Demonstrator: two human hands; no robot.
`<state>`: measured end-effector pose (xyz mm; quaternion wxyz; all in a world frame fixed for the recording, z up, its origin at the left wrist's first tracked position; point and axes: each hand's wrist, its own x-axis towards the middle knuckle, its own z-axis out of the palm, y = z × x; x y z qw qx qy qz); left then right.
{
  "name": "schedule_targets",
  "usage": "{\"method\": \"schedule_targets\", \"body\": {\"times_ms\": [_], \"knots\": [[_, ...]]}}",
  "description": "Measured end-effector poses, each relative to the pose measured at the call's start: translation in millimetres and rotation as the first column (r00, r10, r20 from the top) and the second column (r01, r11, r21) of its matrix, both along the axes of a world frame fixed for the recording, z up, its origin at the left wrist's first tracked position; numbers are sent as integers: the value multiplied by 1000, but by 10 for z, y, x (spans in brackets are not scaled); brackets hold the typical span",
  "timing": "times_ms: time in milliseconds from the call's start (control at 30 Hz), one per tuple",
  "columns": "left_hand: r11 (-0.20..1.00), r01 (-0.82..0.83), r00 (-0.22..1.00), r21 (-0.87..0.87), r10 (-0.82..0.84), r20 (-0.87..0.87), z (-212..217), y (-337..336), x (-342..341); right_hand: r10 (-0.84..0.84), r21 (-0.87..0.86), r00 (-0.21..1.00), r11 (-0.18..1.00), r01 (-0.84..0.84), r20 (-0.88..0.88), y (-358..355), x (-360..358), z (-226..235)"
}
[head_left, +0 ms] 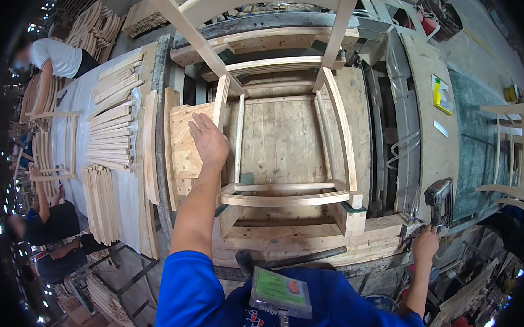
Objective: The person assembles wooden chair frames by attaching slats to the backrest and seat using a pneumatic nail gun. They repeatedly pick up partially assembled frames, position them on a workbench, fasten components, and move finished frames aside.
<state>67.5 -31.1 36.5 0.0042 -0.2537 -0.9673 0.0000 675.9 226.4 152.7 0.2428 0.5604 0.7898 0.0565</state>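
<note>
A pale wooden chair frame (344, 135) sits in a clamping press, its tall back legs rising at the far side. My left hand (209, 139) lies with fingers stretched over a wooden block plate (185, 145), beside the frame's left seat rail. At the press's front right corner, my right hand (425, 244) is closed next to a small metal fitting (410, 228). What its fingers hold is hidden. Just above that hand is a black nail gun (438, 197). A hammer (302, 258) with a dark handle lies along the near edge of the press.
Stacks of wooden slats (109, 136) cover the left table. A yellow-green box (442, 95) lies on the right-hand board, near a clear air hose (400, 150). Another chair frame (513, 156) stands far right. Several people work at the left, one in a white shirt (61, 57).
</note>
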Motion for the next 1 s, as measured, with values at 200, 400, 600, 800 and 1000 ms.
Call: {"method": "schedule_targets", "body": {"times_ms": [200,400,600,800,1000], "knots": [[1000,0,1000,1,0,-12,27,-38,15,-17,82,998,996,22,-56,-136,24,-152],[1000,19,991,-14,-21,-135,-163,-112,-20,7,21,1000,1000,-6,-20,-103,-44,-115],[999,-1,993,-52,-6,-121,-170,-127,-37,32,35,999,999,-32,-7,-118,-70,-119],[999,-31,1000,-19,31,3,-50,-66,3,52,57,999,997,-52,18,-139,-72,-121],[1000,-6,998,-11,5,-67,-132,-155,15,57,51,998,997,-58,28,-127,-64,-131]]}}
